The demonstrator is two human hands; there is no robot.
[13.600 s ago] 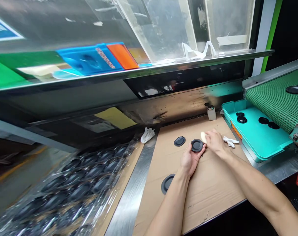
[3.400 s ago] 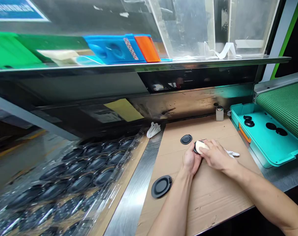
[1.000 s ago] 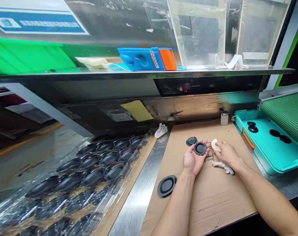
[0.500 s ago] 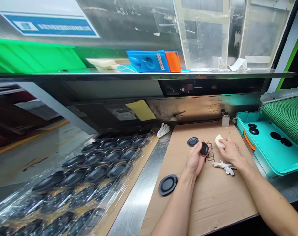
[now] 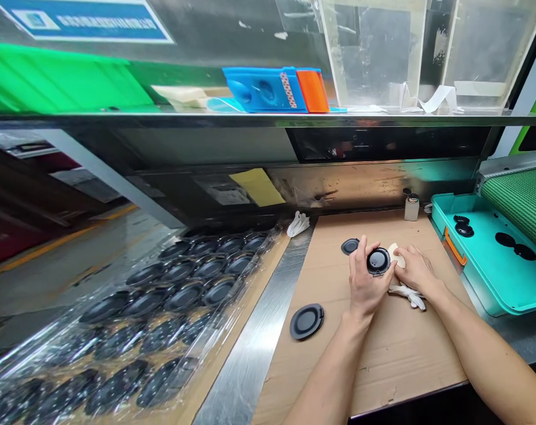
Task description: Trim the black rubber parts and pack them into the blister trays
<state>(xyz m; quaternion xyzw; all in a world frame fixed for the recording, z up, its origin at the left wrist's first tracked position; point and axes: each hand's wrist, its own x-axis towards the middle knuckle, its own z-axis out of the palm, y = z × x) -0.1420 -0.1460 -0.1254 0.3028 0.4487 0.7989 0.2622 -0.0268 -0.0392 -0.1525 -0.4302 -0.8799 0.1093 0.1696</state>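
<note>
My left hand (image 5: 366, 286) grips a round black part (image 5: 378, 261) by its edges, its ringed face turned up toward the camera. Close beside it, my right hand (image 5: 416, 268) pinches a cream-coloured pad (image 5: 396, 255) at the right edge of the black part. Both are held over the brown cardboard sheet (image 5: 383, 366). A small black disc (image 5: 350, 246) lies just left of my left hand, and a larger black round piece (image 5: 306, 321) rests nearer to me. White gloves or cloth (image 5: 408, 295) lie under my right wrist.
Clear plastic trays (image 5: 175, 301) of black round parts fill the left. At the right are a teal bin (image 5: 493, 277) with black discs and a green conveyor belt (image 5: 525, 200). A small bottle (image 5: 411, 208) stands at the back. A metal shelf (image 5: 250, 120) crosses above.
My left hand has turned the black part so its ringed face shows, and has moved right. The cream pad in my right hand is now against the part's edge. The view has shifted slightly.
</note>
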